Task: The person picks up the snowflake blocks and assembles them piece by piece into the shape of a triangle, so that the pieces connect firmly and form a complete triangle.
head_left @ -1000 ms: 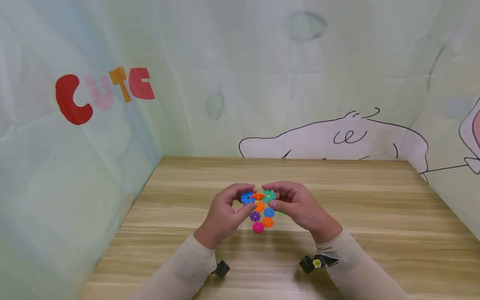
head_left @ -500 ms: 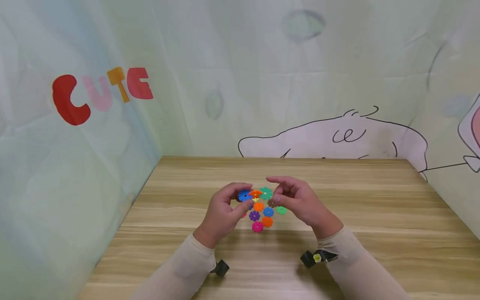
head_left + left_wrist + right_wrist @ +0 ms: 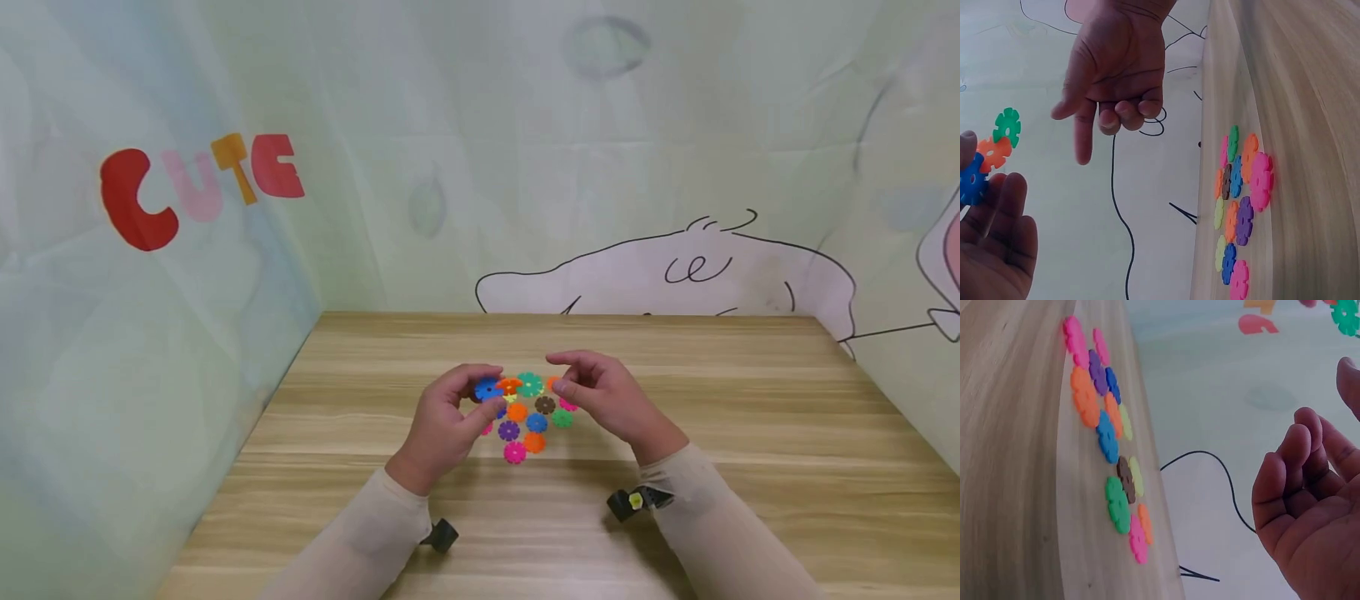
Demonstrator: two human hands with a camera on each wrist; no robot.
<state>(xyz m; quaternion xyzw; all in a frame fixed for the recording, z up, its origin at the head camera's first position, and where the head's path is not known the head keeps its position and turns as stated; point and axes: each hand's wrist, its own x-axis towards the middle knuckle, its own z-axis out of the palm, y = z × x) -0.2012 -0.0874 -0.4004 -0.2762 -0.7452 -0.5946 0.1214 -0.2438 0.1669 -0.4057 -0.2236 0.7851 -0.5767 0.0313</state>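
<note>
Left hand (image 3: 448,421) raised just above the pale wooden table (image 3: 750,433), thumb and fingers pinching a short chain of three joined plastic snowflake discs, blue, orange and teal (image 3: 508,387); blue disc under the thumb, teal end sticking out toward 3 o'clock. In the left wrist view, same chain (image 3: 990,156) seen at the fingertips, clear of the tabletop.

Right hand (image 3: 606,400) at 3 o'clock of the chain, holding nothing: index finger out, the other fingers loosely curled toward the palm, thumb apart from them. Fingertip close to the teal end, contact not clear.

Below and between both hands, at 6 o'clock of the chain, a loose cluster of flat plastic snowflake discs in pink, orange, purple, blue, brown, green and yellow (image 3: 534,425) lying on the table, many touching or overlapping; also visible from the right wrist (image 3: 1107,428).

Beige sleeves on both forearms. Pale fabric backdrop with red and orange "CUTE" letters (image 3: 198,187) at 10 o'clock, a line-drawn cartoon figure (image 3: 675,275) at 1 o'clock.
</note>
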